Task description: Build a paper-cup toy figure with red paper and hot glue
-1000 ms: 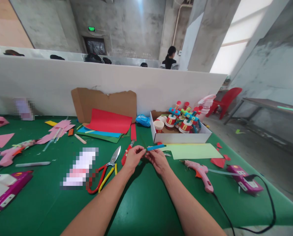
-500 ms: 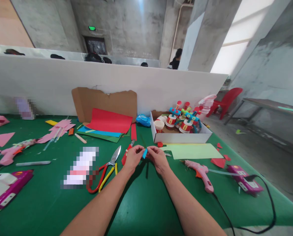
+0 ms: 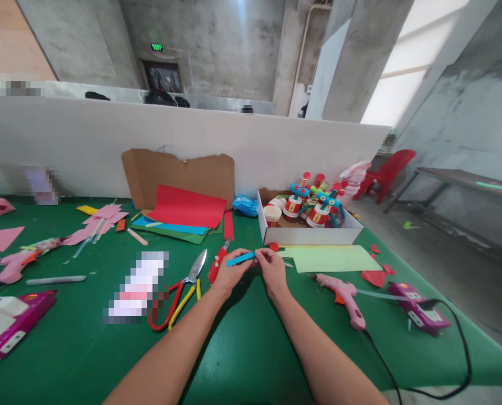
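Observation:
A narrow blue paper strip (image 3: 241,259) is held between both hands above the green table. My left hand (image 3: 234,273) is closed, with the strip lying across its fingers. My right hand (image 3: 271,269) pinches the strip's right end between thumb and fingertips. Whether another strip lies behind the fingers is hidden. Just left of my left hand lies a red-handled cutter (image 3: 218,263). Scissors (image 3: 187,289) with red and yellow handles rest farther left. Light green paper (image 3: 335,259) lies to the right of my right hand.
A white box (image 3: 313,236) holds paper cups and colourful paper figures. Red paper (image 3: 187,205) lies over blue and green sheets. A pink glue gun (image 3: 347,298) sits at right, its cable near a purple power strip (image 3: 417,309). Another glue gun (image 3: 18,263) lies at left.
The blue strip, earlier pointing toward me with a short part showing, now lies sideways across my left hand with more length visible. Both hands have turned slightly and stay at nearly the same place.

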`<control>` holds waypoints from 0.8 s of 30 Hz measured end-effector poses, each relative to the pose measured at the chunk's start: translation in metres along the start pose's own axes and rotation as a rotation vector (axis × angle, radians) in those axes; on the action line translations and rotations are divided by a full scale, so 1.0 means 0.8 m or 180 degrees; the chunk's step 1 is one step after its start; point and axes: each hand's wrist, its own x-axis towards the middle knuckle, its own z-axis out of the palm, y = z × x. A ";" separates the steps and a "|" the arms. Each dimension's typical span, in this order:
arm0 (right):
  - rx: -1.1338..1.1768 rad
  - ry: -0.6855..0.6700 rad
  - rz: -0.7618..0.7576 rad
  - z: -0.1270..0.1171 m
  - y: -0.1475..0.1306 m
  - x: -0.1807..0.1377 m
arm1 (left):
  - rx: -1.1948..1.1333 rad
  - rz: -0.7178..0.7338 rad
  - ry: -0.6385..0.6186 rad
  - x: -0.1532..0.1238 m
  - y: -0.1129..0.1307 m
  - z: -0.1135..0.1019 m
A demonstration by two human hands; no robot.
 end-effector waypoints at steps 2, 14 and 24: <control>0.0048 0.0000 -0.0011 0.001 0.001 -0.001 | -0.0115 -0.0050 0.0064 0.001 -0.001 0.002; 0.0323 -0.0322 0.0527 0.004 -0.003 -0.005 | 0.0380 -0.0014 0.0245 0.006 -0.001 -0.009; 0.0438 -0.0178 0.0564 0.002 0.006 0.000 | 0.0178 -0.0024 0.0261 0.004 0.001 -0.005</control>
